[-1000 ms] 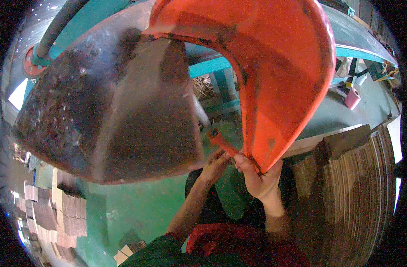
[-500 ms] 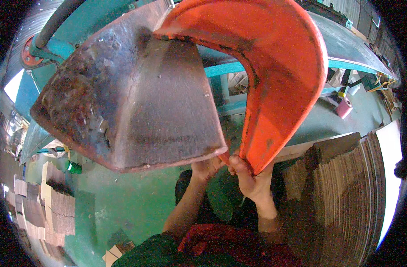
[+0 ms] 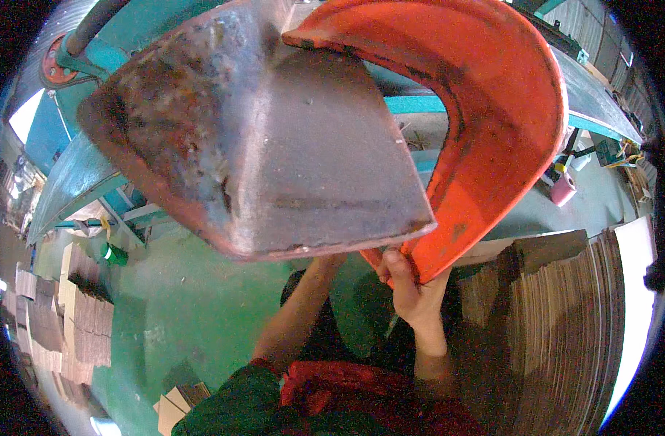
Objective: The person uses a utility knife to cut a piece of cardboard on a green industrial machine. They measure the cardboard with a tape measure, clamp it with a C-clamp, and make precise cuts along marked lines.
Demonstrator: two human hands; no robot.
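A large bent steel plate (image 3: 325,152), rusty and blotched on its left face, fills the upper middle. Beside and behind it curves a hooked orange metal guard (image 3: 499,138) with a dark, worn inner edge. My right hand (image 3: 414,294) is closed on the guard's lower end, thumb on the near side and the other fingers mostly hidden. My left hand (image 3: 334,259) reaches up behind the plate's lower edge; only a bit near the wrist shows, and its fingers are hidden. A thin pale sliver (image 3: 392,325) shows below my right hand; I cannot make out what it is.
Tall stacks of flat cardboard (image 3: 565,312) stand close on my right, and more cardboard (image 3: 89,312) lies at the left. A teal machine frame (image 3: 81,182) and table lie beyond the plate. A pink roll (image 3: 563,189) and a green roll (image 3: 114,253) are farther off.
The plate and orange guard have shifted right and slightly up in view, the plate's corner now overlapping the guard. My left hand has gone behind the plate; my right hand stays on the guard.
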